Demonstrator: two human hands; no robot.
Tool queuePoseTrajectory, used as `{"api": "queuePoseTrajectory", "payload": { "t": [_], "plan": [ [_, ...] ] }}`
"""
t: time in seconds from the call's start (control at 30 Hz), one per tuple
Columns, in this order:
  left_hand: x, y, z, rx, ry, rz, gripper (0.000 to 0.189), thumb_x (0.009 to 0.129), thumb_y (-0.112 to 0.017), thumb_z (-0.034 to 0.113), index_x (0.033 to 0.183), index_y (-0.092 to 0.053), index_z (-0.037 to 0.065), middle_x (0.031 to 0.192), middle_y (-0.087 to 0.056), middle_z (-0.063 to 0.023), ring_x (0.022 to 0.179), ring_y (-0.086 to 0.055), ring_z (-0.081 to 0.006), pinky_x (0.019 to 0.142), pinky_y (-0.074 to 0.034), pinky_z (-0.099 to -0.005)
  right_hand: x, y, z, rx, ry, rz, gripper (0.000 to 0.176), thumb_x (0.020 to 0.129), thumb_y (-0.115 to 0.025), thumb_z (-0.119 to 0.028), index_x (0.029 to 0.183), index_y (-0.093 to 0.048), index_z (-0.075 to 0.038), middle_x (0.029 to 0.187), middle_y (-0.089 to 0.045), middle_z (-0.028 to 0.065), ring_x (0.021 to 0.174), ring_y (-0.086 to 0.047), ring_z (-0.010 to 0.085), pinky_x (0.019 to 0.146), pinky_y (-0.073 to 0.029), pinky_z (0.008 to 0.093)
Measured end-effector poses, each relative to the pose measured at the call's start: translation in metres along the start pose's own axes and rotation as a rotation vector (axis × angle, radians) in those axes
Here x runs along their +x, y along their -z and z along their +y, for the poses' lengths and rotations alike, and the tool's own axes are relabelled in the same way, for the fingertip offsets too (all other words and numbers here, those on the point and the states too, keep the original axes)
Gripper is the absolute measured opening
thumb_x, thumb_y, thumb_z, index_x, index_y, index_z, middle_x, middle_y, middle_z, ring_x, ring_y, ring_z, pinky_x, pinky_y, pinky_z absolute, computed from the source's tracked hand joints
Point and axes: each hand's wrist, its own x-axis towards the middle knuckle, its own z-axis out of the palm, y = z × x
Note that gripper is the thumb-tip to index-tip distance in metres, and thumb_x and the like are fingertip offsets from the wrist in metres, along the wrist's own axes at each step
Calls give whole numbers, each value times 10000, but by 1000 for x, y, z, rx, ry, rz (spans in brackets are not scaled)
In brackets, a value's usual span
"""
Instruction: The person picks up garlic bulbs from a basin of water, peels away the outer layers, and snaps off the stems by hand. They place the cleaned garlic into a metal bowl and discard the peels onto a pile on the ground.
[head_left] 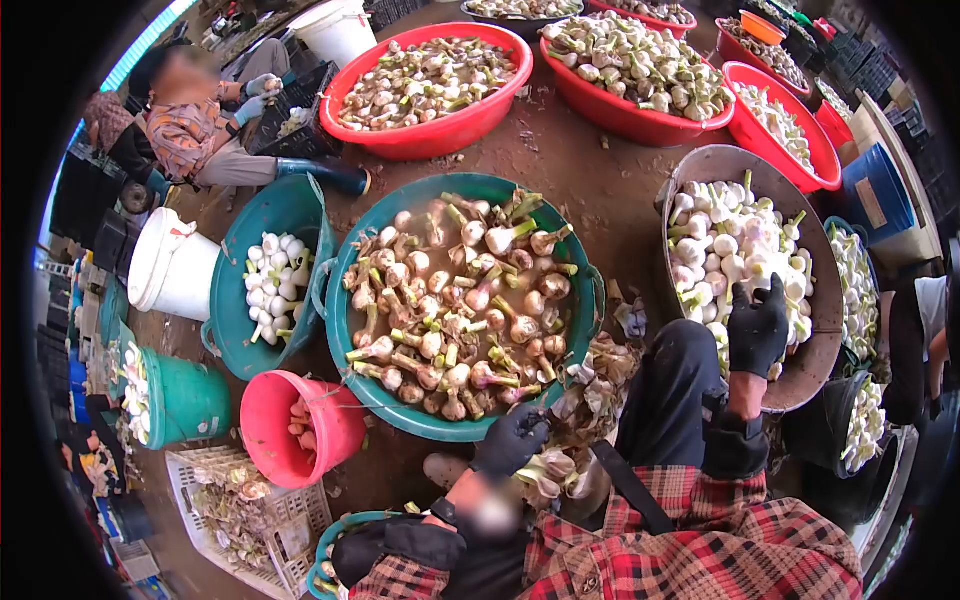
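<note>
My right hand, in a black glove, is over the front of a brown basin heaped with cleaned white garlic bulbs. Its fingers are apart and nothing shows between them. In another black glove, my left hand is by the front rim of a large green tub. Its fingers are curled in, and whatever they may hold is hidden. Muddy water fills the tub, with unpeeled garlic bulbs on short stems floating in it. Loose garlic skins are piled between my hands, beside my knee.
Cleaned garlic lies in a tilted green bucket on the left. A pink bucket and a white crate stand nearer me. Red basins of garlic line the back. At upper left a gloved co-worker sits.
</note>
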Motion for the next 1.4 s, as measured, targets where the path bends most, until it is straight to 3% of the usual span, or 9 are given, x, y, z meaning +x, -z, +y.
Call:
{"api": "queuePoseTrajectory", "payload": {
  "t": [0.13, 0.2, 0.3, 0.43, 0.47, 0.57, 0.83, 1.07, 1.4],
  "plan": [
    [0, -4, 16, 206, -29, -4, 279, 845, -649, 182, 1083, -605, 43, 943, -687, -127, 832, -679, -198, 732, -527, -308, -56, -36, -52, 508, 221, -380, 355, 748, -637, -74, 1100, -605, -38, 939, -635, 191, 859, -610, 372, 763, -489, 418],
    [-2, -3, 21, 253, -41, -2, 275, 846, -649, 190, 1078, -605, 50, 942, -685, -130, 824, -682, -213, 733, -527, -312, -96, -93, -73, 533, 565, -563, 450, 665, -641, -34, 1106, -617, -119, 1021, -624, 148, 946, -572, 359, 816, -470, 417],
    [-3, -1, 32, 293, -84, 2, 271, 845, -645, 184, 1079, -607, 53, 948, -678, -144, 854, -680, -251, 743, -527, -327, -152, -144, -119, 339, 663, -851, 486, 705, -665, -157, 1185, -585, -168, 1216, -561, 100, 1065, -545, 332, 851, -452, 457],
    [-2, 1, 31, 261, -96, 10, 294, 842, -637, 168, 1104, -599, 40, 999, -672, -161, 911, -671, -279, 768, -524, -338, -198, -191, -131, 67, 817, -663, 438, 782, -583, -198, 1219, -572, -172, 1231, -549, 126, 1065, -541, 377, 808, -460, 488],
    [-2, 1, 30, 255, -160, 39, 275, 856, -636, 163, 1095, -604, 30, 887, -667, -142, 747, -649, -174, 695, -509, -304, -200, -201, -131, 90, 723, -855, 416, 791, -572, -187, 1207, -578, -167, 1173, -558, 163, 1011, -568, 378, 759, -477, 490],
    [-1, 2, 28, 274, -146, 81, 278, 857, -634, 163, 1099, -600, 31, 882, -667, -138, 747, -649, -170, 695, -510, -303, -190, -190, -124, 56, 781, -988, 397, 776, -630, -247, 1160, -585, -159, 929, -606, 178, 861, -611, 383, 693, -493, 467],
    [24, 18, 1, 81, -183, 474, 394, 863, -653, 174, 1178, -506, -11, 982, -647, -129, 892, -638, -193, 798, -506, -317, -150, -109, -110, 598, 392, -1001, 395, 906, -542, -417, 1102, -540, -75, 775, -629, 223, 737, -618, 420, 630, -476, 500],
    [21, 18, 25, -164, -33, 269, 368, 892, -606, 61, 1236, -510, -26, 1025, -612, -76, 904, -591, -136, 787, -526, -277, -171, -55, -104, 797, 392, -843, 227, 938, -495, -287, 1011, -559, -82, 681, -611, 188, 613, -607, 385, 536, -466, 462],
    [16, 23, 44, -482, -44, 264, 381, 885, -556, -21, 1253, -463, -53, 1157, -573, -146, 1014, -611, -258, 883, -555, -392, -174, -42, -115, 944, 161, -782, 188, 896, -587, -139, 1017, -642, -6, 766, -658, 214, 650, -661, 328, 594, -509, 363]
  ]
}}
